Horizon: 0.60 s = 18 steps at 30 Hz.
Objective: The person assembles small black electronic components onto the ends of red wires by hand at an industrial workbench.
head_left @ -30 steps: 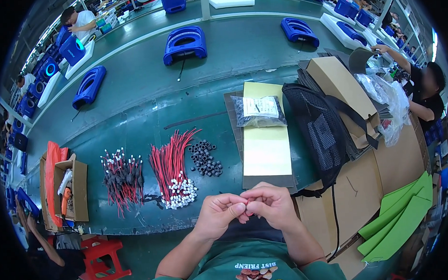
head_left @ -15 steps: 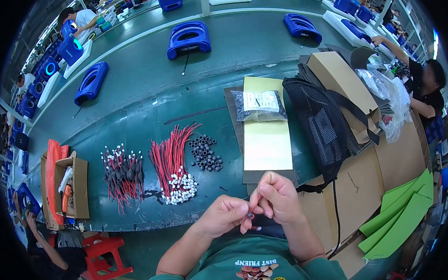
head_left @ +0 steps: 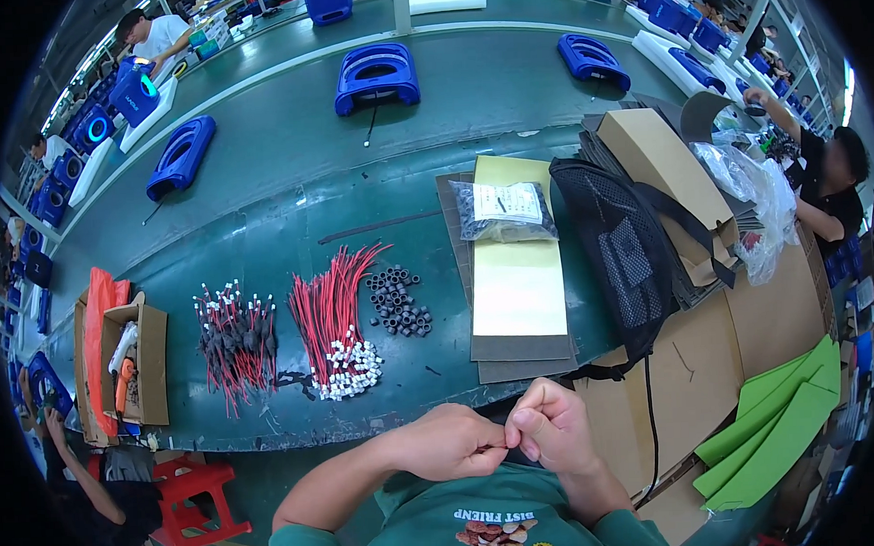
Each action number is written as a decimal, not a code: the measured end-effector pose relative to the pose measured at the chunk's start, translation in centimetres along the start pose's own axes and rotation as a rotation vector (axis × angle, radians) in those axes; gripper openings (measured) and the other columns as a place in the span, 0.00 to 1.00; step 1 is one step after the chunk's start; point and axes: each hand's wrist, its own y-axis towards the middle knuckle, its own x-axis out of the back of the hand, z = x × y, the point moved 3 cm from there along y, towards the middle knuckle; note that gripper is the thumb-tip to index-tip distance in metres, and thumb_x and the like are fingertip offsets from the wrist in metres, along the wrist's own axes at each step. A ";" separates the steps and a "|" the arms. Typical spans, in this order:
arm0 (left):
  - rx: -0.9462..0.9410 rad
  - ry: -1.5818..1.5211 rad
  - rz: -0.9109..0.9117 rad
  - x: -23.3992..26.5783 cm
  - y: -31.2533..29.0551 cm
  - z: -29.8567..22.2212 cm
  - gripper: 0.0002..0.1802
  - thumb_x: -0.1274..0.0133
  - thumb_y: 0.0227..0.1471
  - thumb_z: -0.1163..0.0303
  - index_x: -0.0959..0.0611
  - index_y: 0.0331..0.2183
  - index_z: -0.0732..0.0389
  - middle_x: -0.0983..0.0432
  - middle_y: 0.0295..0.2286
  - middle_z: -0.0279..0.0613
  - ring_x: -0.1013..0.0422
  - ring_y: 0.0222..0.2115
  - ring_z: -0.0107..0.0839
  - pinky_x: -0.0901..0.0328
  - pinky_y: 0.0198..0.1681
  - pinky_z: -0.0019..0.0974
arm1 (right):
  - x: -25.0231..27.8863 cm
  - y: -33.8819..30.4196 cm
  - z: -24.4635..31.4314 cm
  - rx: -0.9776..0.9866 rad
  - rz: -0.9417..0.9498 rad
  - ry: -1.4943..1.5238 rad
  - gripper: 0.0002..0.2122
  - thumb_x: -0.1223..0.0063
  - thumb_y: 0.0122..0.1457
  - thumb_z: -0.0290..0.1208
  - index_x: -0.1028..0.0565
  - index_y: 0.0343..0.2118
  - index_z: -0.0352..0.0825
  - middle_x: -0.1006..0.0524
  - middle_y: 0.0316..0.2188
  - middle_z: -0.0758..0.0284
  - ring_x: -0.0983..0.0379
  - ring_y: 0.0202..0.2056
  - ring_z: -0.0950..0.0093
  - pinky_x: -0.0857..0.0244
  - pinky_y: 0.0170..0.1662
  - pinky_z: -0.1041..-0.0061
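Note:
My left hand (head_left: 454,441) and my right hand (head_left: 548,428) meet in front of my green shirt, just off the table's near edge. The fingers of both are closed in a pinch, tip against tip. Whatever they grip is hidden behind the fingers. Ahead to the left lie a bundle of red and black wires (head_left: 324,301) with white connectors (head_left: 349,370), a heap of short black sleeves (head_left: 399,301), and another pile of wires with black sleeves fitted (head_left: 237,343).
A cardboard box with an orange-handled tool (head_left: 125,385) stands at the left. Right of centre, a bag of black parts (head_left: 505,211) rests on a yellow sheet (head_left: 519,289). A black mesh bag (head_left: 619,257) and cardboard (head_left: 664,159) lie beyond. Blue housings (head_left: 376,78) sit behind; co-workers are around.
Both hands have come lower and closer to my body, and the left has turned its back upward. A small dark piece that showed between the fingers is now hidden.

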 end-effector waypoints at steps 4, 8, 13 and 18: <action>-0.080 0.424 -0.148 1.4 0.5 -0.6 0.06 0.52 0.44 0.68 0.27 0.21 0.59 0.29 0.21 0.42 0.32 0.18 0.40 0.39 0.20 0.37 | 0.2 -0.1 0.5 0.344 -0.107 -0.333 0.06 0.58 0.57 0.26 0.37 0.26 0.31 0.27 0.22 0.59 0.36 0.15 0.84 0.39 0.20 0.87; -0.133 0.572 -0.911 3.9 0.4 -1.8 0.09 0.46 0.41 0.70 0.24 0.29 0.60 0.30 0.25 0.41 0.32 0.18 0.34 0.37 0.20 0.32 | 0.6 0.1 1.7 0.768 -0.198 -0.474 0.04 0.54 0.54 0.23 0.35 0.28 0.30 0.25 0.28 0.57 0.27 0.22 0.77 0.32 0.24 0.83; 0.048 -0.469 -0.621 1.7 0.3 1.8 0.11 0.52 0.51 0.70 0.22 0.34 0.67 0.25 0.30 0.44 0.30 0.30 0.25 0.35 0.33 0.27 | -0.7 0.5 2.0 0.929 -0.042 -0.852 0.04 0.54 0.55 0.24 0.36 0.30 0.30 0.26 0.32 0.52 0.25 0.28 0.67 0.29 0.31 0.77; 0.079 -1.042 -0.594 0.6 0.9 3.1 0.10 0.52 0.51 0.70 0.22 0.32 0.67 0.26 0.31 0.41 0.30 0.32 0.25 0.35 0.37 0.28 | -0.9 1.0 0.6 0.911 -0.006 -0.876 0.04 0.53 0.54 0.23 0.35 0.30 0.31 0.26 0.32 0.54 0.24 0.28 0.68 0.29 0.31 0.77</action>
